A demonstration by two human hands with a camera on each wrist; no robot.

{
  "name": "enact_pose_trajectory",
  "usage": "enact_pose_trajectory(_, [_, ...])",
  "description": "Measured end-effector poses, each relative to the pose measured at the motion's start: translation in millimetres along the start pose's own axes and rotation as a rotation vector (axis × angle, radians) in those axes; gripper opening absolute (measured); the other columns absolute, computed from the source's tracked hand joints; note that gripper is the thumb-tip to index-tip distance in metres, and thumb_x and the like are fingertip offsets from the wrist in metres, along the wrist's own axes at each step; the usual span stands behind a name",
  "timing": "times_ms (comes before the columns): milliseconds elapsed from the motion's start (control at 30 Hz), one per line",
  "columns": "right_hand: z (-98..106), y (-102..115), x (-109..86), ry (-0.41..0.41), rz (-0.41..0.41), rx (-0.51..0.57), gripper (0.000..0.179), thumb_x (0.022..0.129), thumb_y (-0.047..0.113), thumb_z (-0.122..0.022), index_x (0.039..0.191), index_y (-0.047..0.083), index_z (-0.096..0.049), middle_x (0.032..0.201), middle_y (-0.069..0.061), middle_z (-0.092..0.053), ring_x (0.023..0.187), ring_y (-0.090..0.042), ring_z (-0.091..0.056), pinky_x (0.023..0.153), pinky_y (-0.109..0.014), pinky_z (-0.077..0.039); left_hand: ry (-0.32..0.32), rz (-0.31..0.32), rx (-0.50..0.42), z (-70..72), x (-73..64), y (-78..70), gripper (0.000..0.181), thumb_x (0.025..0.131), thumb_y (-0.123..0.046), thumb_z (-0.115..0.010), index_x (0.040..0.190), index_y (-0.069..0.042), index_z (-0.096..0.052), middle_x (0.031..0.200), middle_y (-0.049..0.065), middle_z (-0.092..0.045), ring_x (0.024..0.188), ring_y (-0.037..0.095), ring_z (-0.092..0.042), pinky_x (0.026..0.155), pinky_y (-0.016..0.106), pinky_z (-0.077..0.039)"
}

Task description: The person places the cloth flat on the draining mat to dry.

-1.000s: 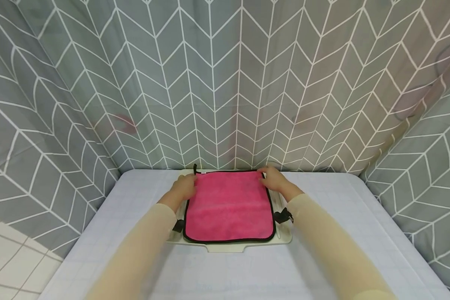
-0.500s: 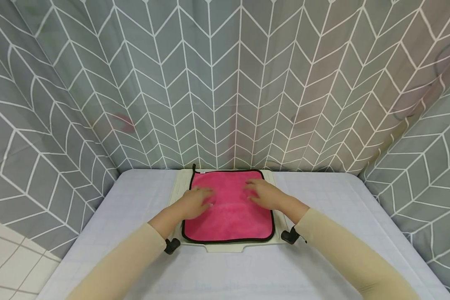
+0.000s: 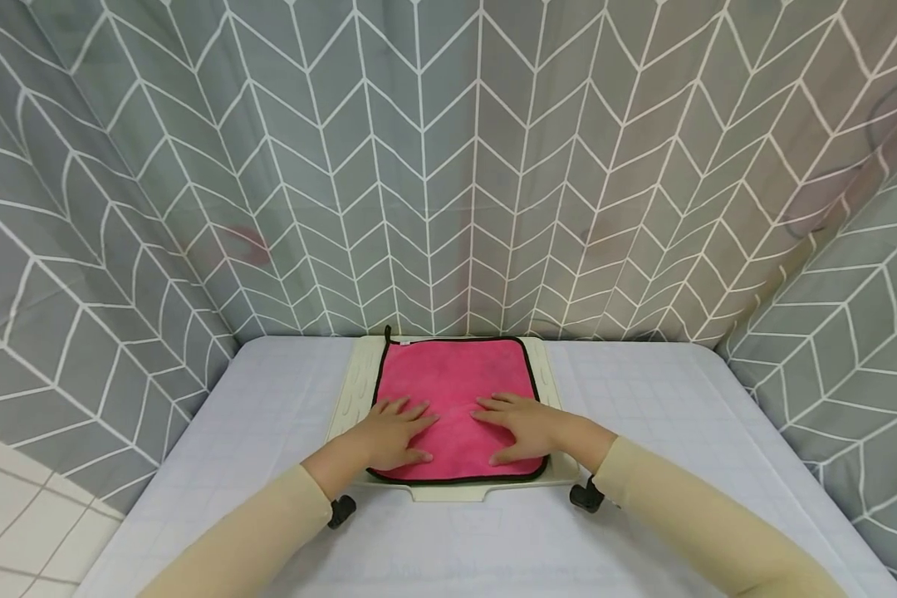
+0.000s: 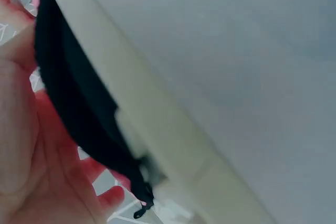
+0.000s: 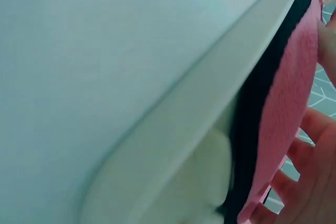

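Note:
A pink towel point(image 3: 456, 374) with black edging lies flat and spread out on a cream plastic board point(image 3: 448, 495). Both hands rest on its near half with fingers spread. My left hand point(image 3: 389, 436) lies over the left side and my right hand point(image 3: 526, 425) over the right, with a strip of towel between them. At the far left corner a black hanging loop point(image 3: 387, 333) sticks up. The left wrist view shows the black edging point(image 4: 63, 87) standing slightly off the board's rim point(image 4: 152, 129). In the right wrist view the towel's edge point(image 5: 286, 98) also overlaps the board.
A white cloth covers the table point(image 3: 448, 552) around the board. Grey patterned curtains point(image 3: 448, 166) hang behind the table and along its sides. Black wrist camera mounts point(image 3: 586, 496) show beside both sleeves. Pale floor tiles point(image 3: 30, 515) appear at lower left.
Both hands have left the towel's far corners and come inward and nearer, over the middle, then down onto its near half with fingers spread. The towel has stayed in place on the board.

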State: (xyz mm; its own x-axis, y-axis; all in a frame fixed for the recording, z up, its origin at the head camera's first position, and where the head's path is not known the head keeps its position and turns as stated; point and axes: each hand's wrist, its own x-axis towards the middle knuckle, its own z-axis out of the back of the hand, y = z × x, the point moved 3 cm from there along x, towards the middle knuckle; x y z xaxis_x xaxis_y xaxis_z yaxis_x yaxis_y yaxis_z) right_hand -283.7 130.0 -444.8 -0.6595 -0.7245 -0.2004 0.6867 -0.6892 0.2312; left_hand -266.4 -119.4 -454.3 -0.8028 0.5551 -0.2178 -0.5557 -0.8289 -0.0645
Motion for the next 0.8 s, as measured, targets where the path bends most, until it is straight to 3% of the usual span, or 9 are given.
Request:
enact_pose_trajectory(167, [-1,-7,-10.7,0.028,0.002,0.034,0.082,0.088,0.056,-0.069,0.155,0.018,-0.041,0.164,-0.008,-0.027,0.151,-0.036,-0.018,0.116,-0.057,-0.025,-0.003,0.003,0.026,-3.4,-5.2,8.5,0.074,0.094,-0.067,-0.052,0.156,-0.03,-0.036,0.164,0.003,-0.027,0.151,0.039,-0.017,0.119,0.06,-0.012])
enact_pose_trajectory(400, [3,-10,-27.7,-0.029,0.031,0.061,0.074,0.093,0.046,-0.068,0.152,0.01,-0.043,0.159,-0.019,-0.032,0.147,-0.045,-0.022,0.115,-0.062,-0.024,-0.094,0.024,0.009,-4.5,-23.7,26.7,0.078,0.089,-0.065,-0.062,0.154,-0.028,-0.042,0.162,0.007,-0.031,0.149,0.04,-0.021,0.118,0.062,-0.012])
enact_pose_trajectory(600, [-2,-19,-43.8,0.012,-0.021,-0.007,0.072,0.098,0.051,-0.057,0.156,0.013,-0.037,0.161,-0.021,-0.027,0.148,-0.045,-0.021,0.115,-0.065,-0.02,-0.077,0.087,0.005,-8.2,-44.2,46.3,0.083,0.087,-0.068,-0.061,0.154,-0.023,-0.042,0.16,0.014,-0.033,0.147,0.047,-0.02,0.115,0.066,-0.014])
enact_pose_trajectory(800, [-5,-29,-52.0,-0.006,-0.032,-0.005,0.075,0.095,0.05,-0.063,0.155,0.014,-0.038,0.161,-0.02,-0.027,0.148,-0.043,-0.021,0.111,-0.069,-0.022,-0.07,0.088,-0.003,-8.0,-58.3,56.4,0.088,0.085,-0.073,-0.059,0.155,-0.02,-0.041,0.161,0.017,-0.031,0.147,0.049,-0.02,0.114,0.068,-0.013])
